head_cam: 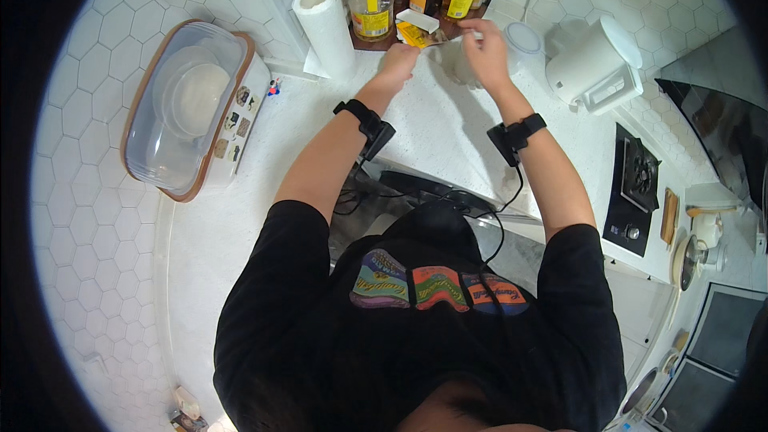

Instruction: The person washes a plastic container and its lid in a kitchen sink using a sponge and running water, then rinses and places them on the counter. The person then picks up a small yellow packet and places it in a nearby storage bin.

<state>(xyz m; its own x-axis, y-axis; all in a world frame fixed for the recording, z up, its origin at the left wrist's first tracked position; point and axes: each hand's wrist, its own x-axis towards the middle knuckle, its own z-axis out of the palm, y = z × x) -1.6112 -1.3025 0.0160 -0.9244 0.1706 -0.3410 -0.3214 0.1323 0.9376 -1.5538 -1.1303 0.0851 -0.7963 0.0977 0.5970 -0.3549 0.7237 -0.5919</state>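
Note:
My left hand [399, 64] is at the front edge of the corner shelf, its fingertips by a small yellow packet [411, 35]; whether it grips the packet cannot be told. A white box or lid [418, 20] lies just behind the packet. Over a clear jar [461, 66], my right hand [485, 51] is raised with bent fingers near the shelf edge; I cannot tell if anything is between them. A lidded clear container [523, 42] stands right of that hand. Bottles with yellow caps [372, 9] stand behind, and a paper towel roll [327, 30] is upright to the left.
A white electric kettle [591, 63] stands at the right, with a gas hob [633, 192] beyond it. On the left is a brown-rimmed bin with a clear lid [186, 108], a small figurine [274, 87] beside it. Black cables [504, 234] hang from my wrist straps.

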